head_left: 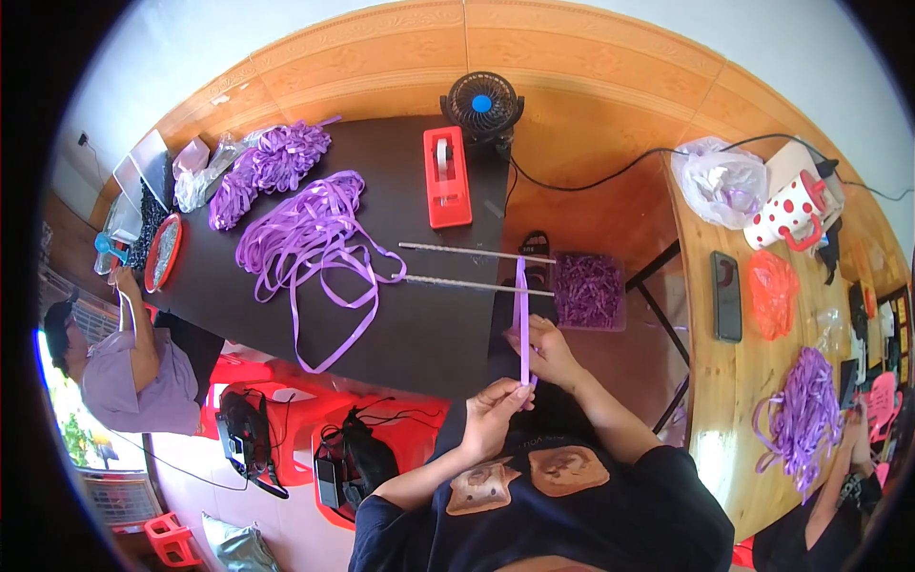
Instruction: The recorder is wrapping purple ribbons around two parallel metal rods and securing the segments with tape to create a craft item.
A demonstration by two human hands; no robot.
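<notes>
A purple strip (pixel 521 319) stands nearly upright between the two hands, its long axis running away from the person; its far end loops over two thin rods (pixel 474 267) and its near end sits at the fingertips; it is flat, narrow and smooth like ribbon. The left hand (pixel 493 417) pinches the near end of the strip between thumb and fingers, fingers narrow and closed on it; the right hand (pixel 546 351) grips the strip just above that pinch, fingers curled around it. The rods lie side by side, crosswise to the strip, just beyond the right fingers, their left ends resting on a dark table (pixel 400 324). Just right of the rods, beyond the right fingers, a clear square tub (pixel 588 291) holds short purple cut pieces. Farther beyond the fingers, on the table, a red tape dispenser (pixel 446 177) stands lengthwise; a loose tangle of ribbon (pixel 310 238) sprawls to the left of it; a small black fan (pixel 481 105) sits at the far edge. Well right of the hands, a wooden bench (pixel 734 381) bears a phone (pixel 727 296), a red dotted mug (pixel 789 212) and a crumpled clear bag (pixel 720 181).
</notes>
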